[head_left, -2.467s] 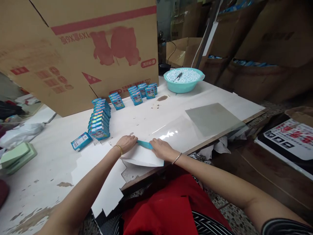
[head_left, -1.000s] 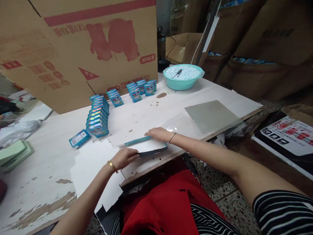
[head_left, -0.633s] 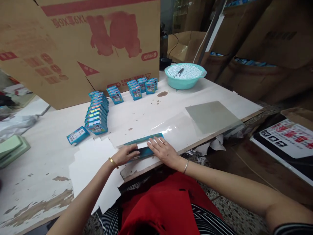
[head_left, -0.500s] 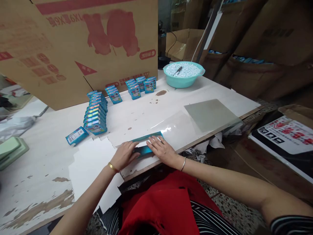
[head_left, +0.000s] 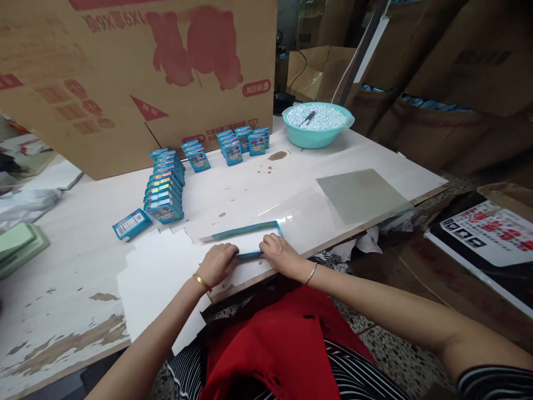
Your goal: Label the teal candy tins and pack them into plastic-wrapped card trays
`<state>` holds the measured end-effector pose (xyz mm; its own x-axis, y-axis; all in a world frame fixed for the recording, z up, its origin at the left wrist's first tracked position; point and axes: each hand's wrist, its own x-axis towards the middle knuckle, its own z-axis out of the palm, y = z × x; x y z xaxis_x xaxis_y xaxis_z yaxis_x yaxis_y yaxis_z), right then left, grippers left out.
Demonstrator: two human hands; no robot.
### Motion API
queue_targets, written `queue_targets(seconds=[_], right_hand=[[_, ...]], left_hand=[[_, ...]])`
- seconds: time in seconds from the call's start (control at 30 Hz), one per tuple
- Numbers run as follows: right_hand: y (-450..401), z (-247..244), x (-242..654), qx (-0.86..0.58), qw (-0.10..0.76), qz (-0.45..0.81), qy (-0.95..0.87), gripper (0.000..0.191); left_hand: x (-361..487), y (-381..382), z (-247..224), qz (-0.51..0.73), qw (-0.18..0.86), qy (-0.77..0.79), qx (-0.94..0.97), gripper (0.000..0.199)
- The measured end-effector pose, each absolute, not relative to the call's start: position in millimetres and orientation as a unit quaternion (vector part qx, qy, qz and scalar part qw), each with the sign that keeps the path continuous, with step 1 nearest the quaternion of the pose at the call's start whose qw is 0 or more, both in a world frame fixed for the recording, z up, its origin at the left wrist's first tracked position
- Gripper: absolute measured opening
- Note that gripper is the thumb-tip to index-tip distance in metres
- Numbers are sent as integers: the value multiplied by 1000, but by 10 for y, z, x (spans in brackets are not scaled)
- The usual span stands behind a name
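A flat box blank [head_left: 250, 240], white inside with blue folded-up borders, lies near the table's front edge. At its near border, my left hand [head_left: 219, 262] has its fingers curled over the blue strip on the left side. My right hand [head_left: 280, 254] pinches the same border farther right, fingers bent. The white inner face shows between and beyond both hands. To the left lies a layered pile of white card blanks [head_left: 156, 283], partly overhanging the table edge. Finished-looking small blue boxes [head_left: 164, 208] stand in a row beyond it, and one blue box [head_left: 132, 224] lies flat nearby.
A turquoise bowl [head_left: 312, 136] of small white pieces, with a dark-handled tool in it, stands at the back right. A large carton [head_left: 125, 111] rises behind the boxes. A clear sheet and a grey-green sheet [head_left: 362, 194] lie at right. A pale green object [head_left: 20, 250] sits far left.
My hands have drawn back from lying flat over the blank to gripping its near border. Its far border now stands up more, and more white face shows.
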<state>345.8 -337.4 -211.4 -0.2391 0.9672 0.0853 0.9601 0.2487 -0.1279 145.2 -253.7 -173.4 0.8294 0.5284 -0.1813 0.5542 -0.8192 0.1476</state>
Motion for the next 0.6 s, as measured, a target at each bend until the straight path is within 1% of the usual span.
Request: queue_targets(seconds=[0.07,0.17,0.23,0.33,0.43,0.5,0.6], right_hand=[[-3365,-2084,3449,-615,63,35,-785,11],[-3363,-2034,3445,-614,46,51,-786,14],[-3352,-2002,3453,-614,36,68,-785,16],[-3295,-1942,3481,-614,28,107,-781,19],[-3192,-1843,3518,-617,0,169,-768,24],[-3116,-1765,3548,-617,-22,203,-760,26],[-3011,-1672,3604,-599,-35,232,-766,28]], left_hand=[[1485,-2528,-1694,-88,92,280,952,14],[1517,-2549,-1696,-100,54,281,953,16],[1523,-2536,-1718,-95,63,293,949,17],[1533,-2424,-1733,-93,146,309,935,16],[1578,-2227,-1702,-120,248,305,912,14],[1627,-2088,-1677,-154,323,295,886,14],[1698,-1927,-1674,-221,458,284,813,18]])
